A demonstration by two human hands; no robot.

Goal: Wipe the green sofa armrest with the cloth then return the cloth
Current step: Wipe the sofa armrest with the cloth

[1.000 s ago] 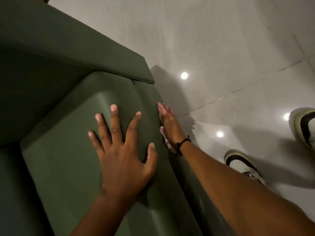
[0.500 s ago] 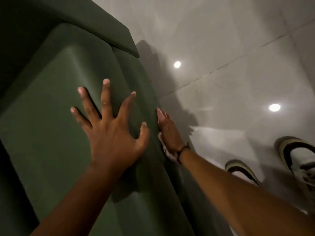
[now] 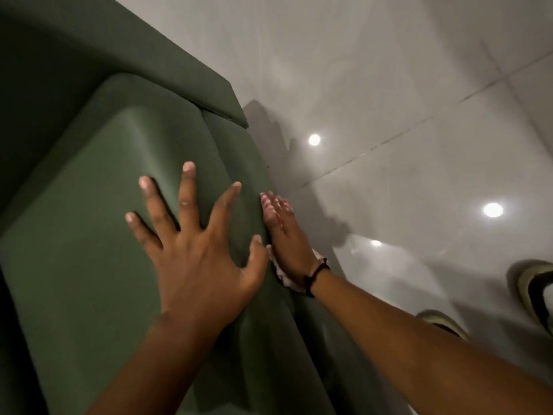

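Head view: wiping step. Left hand lies flat on top of the green armrest, fingers spread, holding nothing. Right hand presses the cloth against the armrest's outer side with straight fingers (cloth mostly hidden). Next, likely: stroke along that side, keeping pressure.

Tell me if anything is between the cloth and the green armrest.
Nothing visible. The right hand presses the cloth against the outer side of the armrest. The left hand rests spread on top, its thumb beside the cloth, not under it.
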